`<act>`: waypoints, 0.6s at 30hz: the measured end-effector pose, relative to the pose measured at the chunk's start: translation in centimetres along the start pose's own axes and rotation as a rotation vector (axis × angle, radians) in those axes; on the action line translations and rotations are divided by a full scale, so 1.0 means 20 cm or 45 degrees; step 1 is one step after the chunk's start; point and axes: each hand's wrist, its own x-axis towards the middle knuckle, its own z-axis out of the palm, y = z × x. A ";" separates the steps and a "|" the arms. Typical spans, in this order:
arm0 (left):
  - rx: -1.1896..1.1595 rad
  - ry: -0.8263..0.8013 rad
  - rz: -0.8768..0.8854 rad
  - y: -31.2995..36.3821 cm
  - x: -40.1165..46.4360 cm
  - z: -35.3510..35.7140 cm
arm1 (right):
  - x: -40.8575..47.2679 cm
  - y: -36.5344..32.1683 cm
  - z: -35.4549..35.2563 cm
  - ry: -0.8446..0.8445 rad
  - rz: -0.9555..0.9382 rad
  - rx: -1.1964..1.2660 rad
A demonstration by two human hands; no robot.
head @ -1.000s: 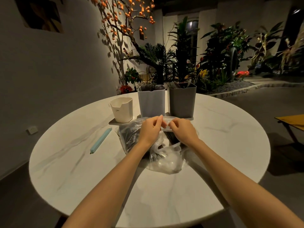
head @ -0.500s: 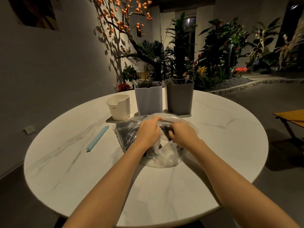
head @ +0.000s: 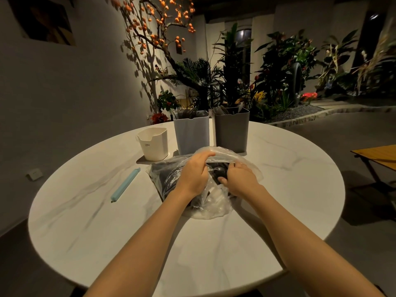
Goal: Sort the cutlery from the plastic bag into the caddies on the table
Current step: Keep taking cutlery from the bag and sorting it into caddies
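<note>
Pulling the mouth of the plastic bag [head: 171,176] apart, we now have our left hand [head: 194,174] curled over and gripping the upper lip of the film, lifted into an arch, while our right hand [head: 240,179] pinches the lower edge with the thumb tucked inward. A second ago both hands were only picking at the closed top with fingertips close together; since then they have drawn apart and the opening has widened enough to show dark cutlery [head: 220,171] lying inside, still in the bag at the middle of the tabletop [head: 214,243].

That, we judge, ends the opening step and clears the way for the first pick. Nothing has left the bag in this step, though the blue-grey caddy [head: 191,133] and the dark grey caddy [head: 232,130] just behind it already hold utensils; which kinds, we cannot tell in this light. The cream caddy [head: 153,143] to their left looks unfilled from here. A pale blue bag clip [head: 125,185] lies apart on the left. The thin film may slump shut if either hand lets go.
</note>
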 end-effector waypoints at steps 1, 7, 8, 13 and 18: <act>0.001 0.000 0.017 0.00 0.00 0.00 | -0.01 -0.01 0.00 -0.026 -0.021 -0.082; 0.007 -0.030 0.026 0.01 -0.01 0.00 | -0.05 -0.02 -0.02 -0.072 -0.095 0.059; 0.013 -0.038 0.026 0.00 -0.01 0.00 | -0.05 -0.03 -0.01 -0.051 -0.063 0.060; -0.037 -0.081 -0.011 0.00 0.00 -0.01 | -0.04 0.00 -0.04 0.043 -0.172 0.260; -0.015 -0.021 -0.029 0.01 -0.01 -0.01 | -0.03 0.00 -0.02 0.000 -0.137 0.252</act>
